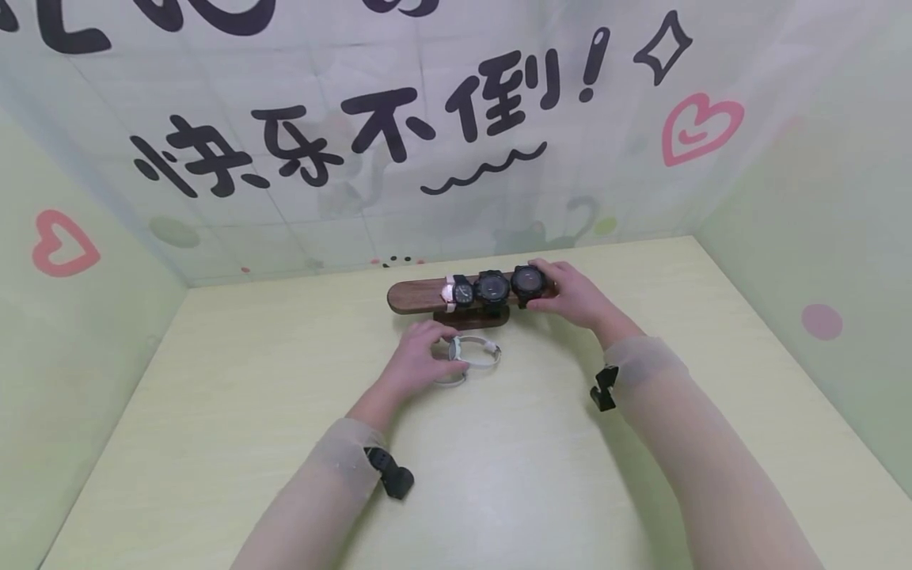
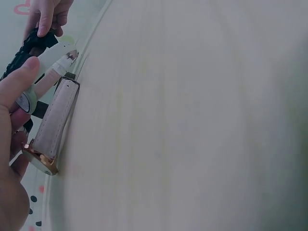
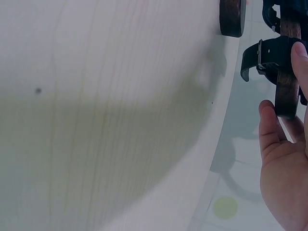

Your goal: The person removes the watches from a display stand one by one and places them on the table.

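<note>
A dark wooden watch stand (image 1: 416, 297) stands near the back wall with several watches round its bar. My right hand (image 1: 575, 294) grips the rightmost black watch (image 1: 528, 282) at the bar's right end; its thumb lies on the black strap (image 3: 276, 54) in the right wrist view. In front of the stand, my left hand (image 1: 416, 356) pinches a white watch (image 1: 479, 364) between thumb and fingers. Below that hand, a second watch with a pale strap (image 2: 57, 113) and rose-gold case is near the fingers; whether they touch it cannot be told.
Left of the gripped watch, the bar carries another large black watch (image 1: 492, 288), a small black watch (image 1: 463, 291) and a pink-and-white watch (image 1: 448, 293). The pale table (image 1: 499, 491) meets a printed back wall (image 1: 285, 237) just behind the stand.
</note>
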`<act>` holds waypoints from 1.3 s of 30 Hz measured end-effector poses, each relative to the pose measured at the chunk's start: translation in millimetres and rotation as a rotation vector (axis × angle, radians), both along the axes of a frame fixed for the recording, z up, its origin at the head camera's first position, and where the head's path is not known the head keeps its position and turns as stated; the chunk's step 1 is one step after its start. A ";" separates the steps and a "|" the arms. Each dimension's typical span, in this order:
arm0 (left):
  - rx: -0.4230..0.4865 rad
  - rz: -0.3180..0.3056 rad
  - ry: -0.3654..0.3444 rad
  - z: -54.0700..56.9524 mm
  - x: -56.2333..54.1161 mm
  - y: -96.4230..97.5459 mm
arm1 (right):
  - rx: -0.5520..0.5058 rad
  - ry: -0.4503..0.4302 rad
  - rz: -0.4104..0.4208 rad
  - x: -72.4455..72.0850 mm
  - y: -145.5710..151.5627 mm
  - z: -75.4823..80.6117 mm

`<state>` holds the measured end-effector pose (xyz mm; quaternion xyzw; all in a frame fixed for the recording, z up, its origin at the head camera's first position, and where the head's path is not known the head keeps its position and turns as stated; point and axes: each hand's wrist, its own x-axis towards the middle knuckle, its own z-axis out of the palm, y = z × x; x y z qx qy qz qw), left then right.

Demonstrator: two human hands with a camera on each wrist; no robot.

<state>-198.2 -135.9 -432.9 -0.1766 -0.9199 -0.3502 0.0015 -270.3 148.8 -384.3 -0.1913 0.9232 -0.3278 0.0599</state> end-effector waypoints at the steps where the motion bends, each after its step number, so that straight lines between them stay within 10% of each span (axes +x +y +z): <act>1: 0.002 0.002 -0.002 0.0 -0.1 0.7 | -0.001 0.000 0.000 -0.1 0.0 -0.1; 39: -0.225 -0.029 0.051 -3.7 3.7 23.1 | 0.007 0.006 -0.007 1.3 -0.2 -1.0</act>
